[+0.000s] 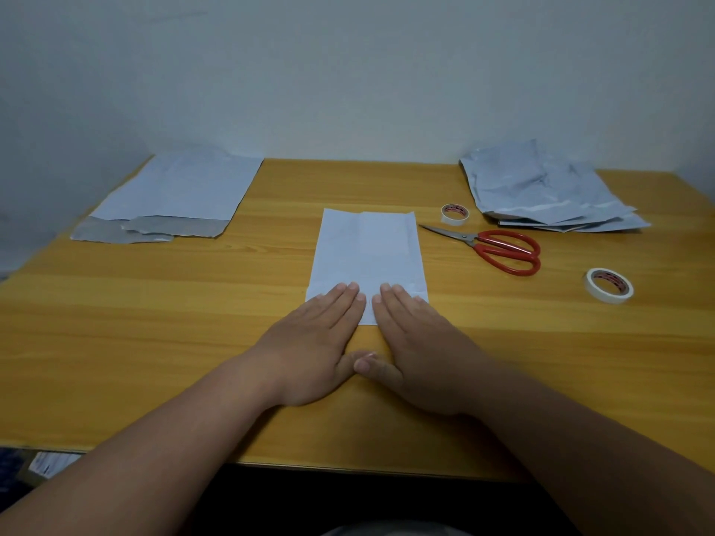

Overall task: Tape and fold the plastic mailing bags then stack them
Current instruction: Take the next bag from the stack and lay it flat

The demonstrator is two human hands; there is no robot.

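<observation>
Both hands flat: left hand (313, 342), right hand (418, 342) press folded bag (367, 249) near edge; thumbs touching

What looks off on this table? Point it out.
The pile of bags at the far right is crumpled and splayed, edges fanning out, unlike the flat stack at far left. The stack's near edge shows ragged grey flaps. The scissors lie shut.

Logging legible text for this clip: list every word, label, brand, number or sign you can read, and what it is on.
Nothing can be read.
Far tape roll: red marks on the inner core, too small and blurred.
Near tape roll: red and dark marks on the inner core, blurred.
Paper below the table's near left edge: faint dark marks, unreadable.
Folded bag under both hands, both bag piles, scissors: no text visible.
</observation>
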